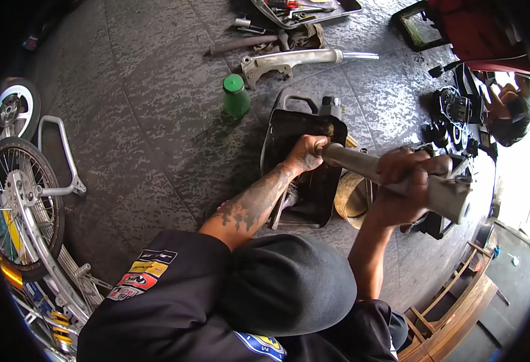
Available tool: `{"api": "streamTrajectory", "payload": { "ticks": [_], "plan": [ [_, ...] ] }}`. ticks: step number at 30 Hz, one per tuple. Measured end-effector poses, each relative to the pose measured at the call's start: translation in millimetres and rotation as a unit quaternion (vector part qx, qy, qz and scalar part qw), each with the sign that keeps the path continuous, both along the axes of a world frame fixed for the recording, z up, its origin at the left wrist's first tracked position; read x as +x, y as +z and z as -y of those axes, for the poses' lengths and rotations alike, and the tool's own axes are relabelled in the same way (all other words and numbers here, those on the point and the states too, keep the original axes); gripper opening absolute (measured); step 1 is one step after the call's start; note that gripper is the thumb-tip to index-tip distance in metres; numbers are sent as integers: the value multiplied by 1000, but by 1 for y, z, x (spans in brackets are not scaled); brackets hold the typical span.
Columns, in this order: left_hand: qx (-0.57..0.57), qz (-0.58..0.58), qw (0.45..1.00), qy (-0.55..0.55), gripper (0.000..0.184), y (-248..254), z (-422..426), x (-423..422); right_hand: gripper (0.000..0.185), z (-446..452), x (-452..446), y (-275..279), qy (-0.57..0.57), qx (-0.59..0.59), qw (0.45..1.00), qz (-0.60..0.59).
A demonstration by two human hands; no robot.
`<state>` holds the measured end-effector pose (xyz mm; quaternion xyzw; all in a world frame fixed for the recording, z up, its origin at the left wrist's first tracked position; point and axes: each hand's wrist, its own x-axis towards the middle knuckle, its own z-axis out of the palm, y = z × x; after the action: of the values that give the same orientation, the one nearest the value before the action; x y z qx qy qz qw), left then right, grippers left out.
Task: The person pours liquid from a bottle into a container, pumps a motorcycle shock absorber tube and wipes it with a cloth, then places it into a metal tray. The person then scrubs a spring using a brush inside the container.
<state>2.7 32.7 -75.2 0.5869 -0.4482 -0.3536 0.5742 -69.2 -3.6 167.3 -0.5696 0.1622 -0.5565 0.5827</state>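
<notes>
My right hand is wrapped around the grey outer tube of a motorcycle fork leg, held slanting over a black cut-open jerrycan. At the tube's narrower far end, my left hand has its fingers closed round the tip, above the jerrycan's opening. What lies inside that can is dark and hard to make out. Beside it, under the fork leg, stands a round tan container. A green bottle with a green cap stands left of the can.
Another fork leg lies on the floor beyond the can, near a hammer and a tool tray. Motorcycle wheels and a frame fill the left edge. Dark engine parts and another person are at right, above a wooden bench.
</notes>
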Motion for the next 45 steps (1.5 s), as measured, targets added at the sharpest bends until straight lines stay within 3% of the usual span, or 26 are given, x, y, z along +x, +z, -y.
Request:
{"api": "streamTrajectory", "payload": {
  "ticks": [2, 4, 6, 9, 11, 15, 17, 22, 25, 30, 32, 33, 37, 40, 45],
  "plan": [
    [18, -22, 1000, -11, 18, 2, 1, -7, 22, 0, 2, 4, 7, -10, 1000, 0],
    [-67, 6, 998, 18, 16, -1, 4, -3, 22, 3, 3, 4, 11, -32, 999, 0],
    [-30, -84, 995, -34, 13, -21, 3, -4, 15, -7, 1, 5, -16, -8, 998, -66],
    [16, -13, 1000, -6, 16, 3, -1, 0, 16, -1, 1, -4, -2, -21, 997, -76],
    [-13, -55, 998, 0, 21, 9, -4, -3, 22, -2, 4, -12, 40, -25, 999, 7],
    [13, -48, 999, 3, 24, 12, -3, 2, 26, -4, 0, -40, -7, 25, 1000, -5],
    [17, -42, 999, -5, 14, 12, -6, 1, 27, -4, 2, -43, -5, 11, 1000, -8],
    [-3, -39, 999, -15, 15, 18, -6, 4, 27, -3, 2, -44, -25, -3, 1000, -17],
    [5, 0, 1000, -9, 14, 10, -1, 3, 27, -6, 3, -35, -40, -10, 991, -126],
    [-12, -44, 999, -6, 8, 8, -5, 2, 16, -7, 0, -17, -50, 0, 997, -56],
    [17, 27, 999, -9, 15, -4, -2, 0, 16, -5, 2, 9, -25, 6, 999, 21],
    [17, -36, 999, -18, 18, -3, -1, -5, 20, -8, 3, 10, -42, 31, 999, 5],
    [-45, -25, 999, -16, 16, -8, 2, -2, 20, -6, 4, 5, -18, -7, 1000, 20],
    [18, -36, 999, -13, 13, -10, -1, -4, 22, -3, 0, 3, -20, 5, 1000, -7],
    [-16, -91, 996, 1, 12, 6, -4, -2, 16, -3, -1, -26, 15, -19, 998, -50]
  ]
}}
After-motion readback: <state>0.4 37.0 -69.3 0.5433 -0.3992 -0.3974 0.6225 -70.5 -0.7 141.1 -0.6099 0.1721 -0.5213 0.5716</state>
